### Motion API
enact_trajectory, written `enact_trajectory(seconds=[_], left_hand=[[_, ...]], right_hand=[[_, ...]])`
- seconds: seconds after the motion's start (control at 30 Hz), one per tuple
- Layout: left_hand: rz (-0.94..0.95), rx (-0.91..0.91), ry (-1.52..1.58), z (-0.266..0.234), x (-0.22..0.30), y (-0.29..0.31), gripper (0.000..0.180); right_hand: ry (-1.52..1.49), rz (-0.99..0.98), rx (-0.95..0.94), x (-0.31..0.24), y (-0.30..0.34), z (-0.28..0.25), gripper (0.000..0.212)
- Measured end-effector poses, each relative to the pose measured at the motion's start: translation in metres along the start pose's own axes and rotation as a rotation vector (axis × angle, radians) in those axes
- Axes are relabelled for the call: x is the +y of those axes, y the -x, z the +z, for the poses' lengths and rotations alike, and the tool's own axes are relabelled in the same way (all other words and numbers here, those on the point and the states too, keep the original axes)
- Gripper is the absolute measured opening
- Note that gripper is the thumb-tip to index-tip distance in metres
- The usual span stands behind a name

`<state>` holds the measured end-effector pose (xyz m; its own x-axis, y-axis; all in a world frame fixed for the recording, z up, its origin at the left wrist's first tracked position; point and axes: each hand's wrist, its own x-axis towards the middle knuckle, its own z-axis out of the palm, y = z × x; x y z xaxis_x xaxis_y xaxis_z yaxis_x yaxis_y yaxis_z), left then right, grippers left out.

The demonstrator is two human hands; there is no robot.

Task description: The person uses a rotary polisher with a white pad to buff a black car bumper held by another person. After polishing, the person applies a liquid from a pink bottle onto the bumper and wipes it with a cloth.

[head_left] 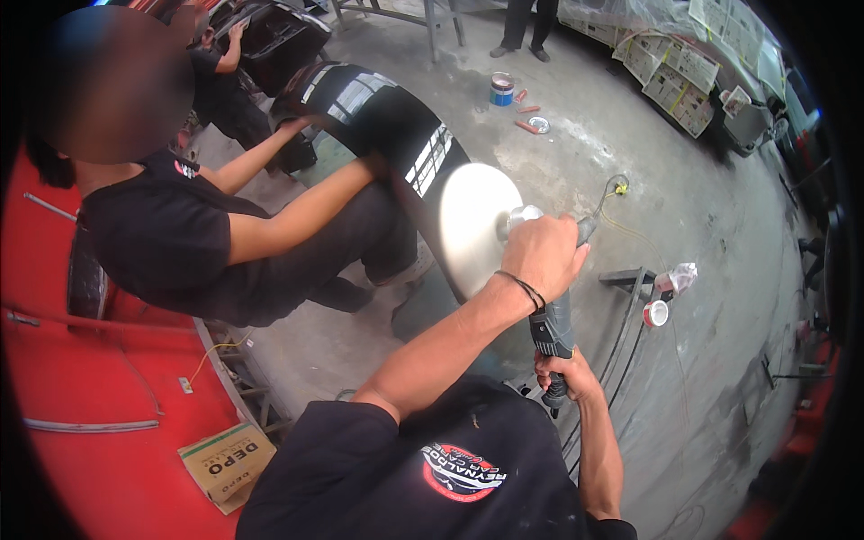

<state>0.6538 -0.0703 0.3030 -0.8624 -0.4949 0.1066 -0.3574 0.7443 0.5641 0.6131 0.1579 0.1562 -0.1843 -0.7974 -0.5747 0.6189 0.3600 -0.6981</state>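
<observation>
Both my hands are closed around a grey and black power polisher (552,331). My left hand (540,250), with a dark band at its wrist, wraps the handle by the tool's head. At the tail end, the fingers of my right hand (565,369) curl around the rear grip. A big round white pad (479,220) on the tool lies against the lower end of a glossy black curved car panel (387,121), its face blurred. To the left a co-worker leans over the panel, one hand (310,121) at its edge; the other hand is blurred against it.
A red car surface (81,369) fills the left side, with a cardboard box (225,463) on it. A paint can (502,90) stands on the floor beyond. To the right are a metal stand (625,292), a white tub (656,313) and a paper-masked car (670,76).
</observation>
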Motion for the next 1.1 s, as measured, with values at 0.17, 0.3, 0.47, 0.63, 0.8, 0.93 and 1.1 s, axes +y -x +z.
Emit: enact_trajectory(seconds=[0.17, 0.3, 0.47, 0.63, 0.8, 0.93, 1.1], left_hand=[[-0.006, -0.084, -0.002, 0.044, -0.007, 0.013, 0.041], [-0.011, -0.168, -0.034, 0.074, -0.012, 0.019, 0.042], [-0.015, -0.255, -0.033, 0.099, -0.015, 0.027, 0.042], [-0.01, -0.29, -0.034, 0.113, -0.021, 0.03, 0.041], [0.012, -0.237, 0.003, 0.096, -0.027, 0.022, 0.041], [0.03, -0.161, -0.017, 0.049, -0.026, 0.017, 0.04], [0.076, -0.161, 0.088, -0.026, -0.01, 0.023, 0.03]], right_hand=[[-0.054, 0.055, 0.047, 0.044, 0.008, -0.014, 0.018], [-0.136, 0.052, 0.066, 0.078, 0.01, -0.02, 0.019], [-0.175, 0.104, 0.128, 0.101, 0.021, -0.02, 0.02], [-0.206, 0.113, 0.124, 0.114, 0.026, -0.02, 0.021], [-0.143, 0.044, 0.111, 0.094, 0.02, -0.01, 0.019], [-0.057, 0.021, 0.072, 0.074, 0.004, 0.007, 0.017], [0.087, 0.022, 0.078, 0.041, -0.004, 0.05, 0.029]])
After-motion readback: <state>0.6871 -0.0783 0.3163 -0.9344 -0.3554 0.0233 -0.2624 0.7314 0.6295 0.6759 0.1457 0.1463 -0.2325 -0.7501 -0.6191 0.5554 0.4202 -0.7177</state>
